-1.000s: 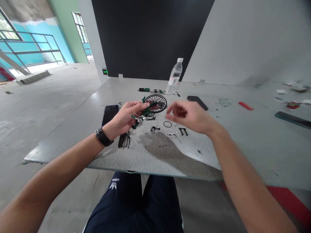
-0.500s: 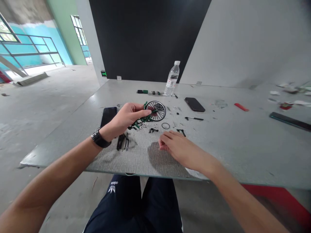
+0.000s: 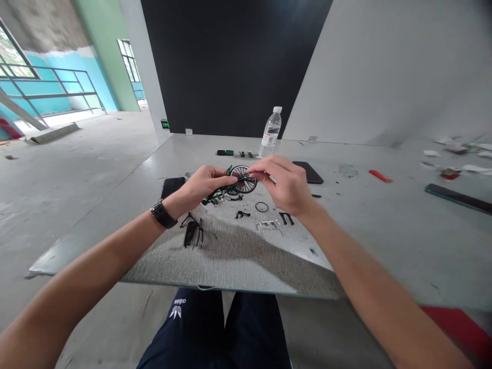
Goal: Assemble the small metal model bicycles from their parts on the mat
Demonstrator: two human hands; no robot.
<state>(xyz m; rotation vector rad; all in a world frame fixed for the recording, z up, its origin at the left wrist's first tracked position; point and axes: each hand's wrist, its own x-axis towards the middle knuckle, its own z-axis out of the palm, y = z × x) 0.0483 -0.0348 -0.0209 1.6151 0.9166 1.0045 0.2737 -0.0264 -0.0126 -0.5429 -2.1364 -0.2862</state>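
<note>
Head view: left hand [image 3: 202, 188] pinches model bicycle [image 3: 231, 191]; right hand [image 3: 285, 183], grip unclear, at wheel [image 3: 244, 187]; grey table [image 3: 223, 264] beneath fingers, black panel [image 3: 234, 66] beyond.

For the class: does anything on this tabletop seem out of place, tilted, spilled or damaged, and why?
Loose white scraps on the grey tabletop, far right, look out of place: strewn like litter, away from the small green, black-wheeled model bicycle. The clear plastic, white-capped bottle seems to lean, perhaps through lens distortion. No spill shows.
</note>
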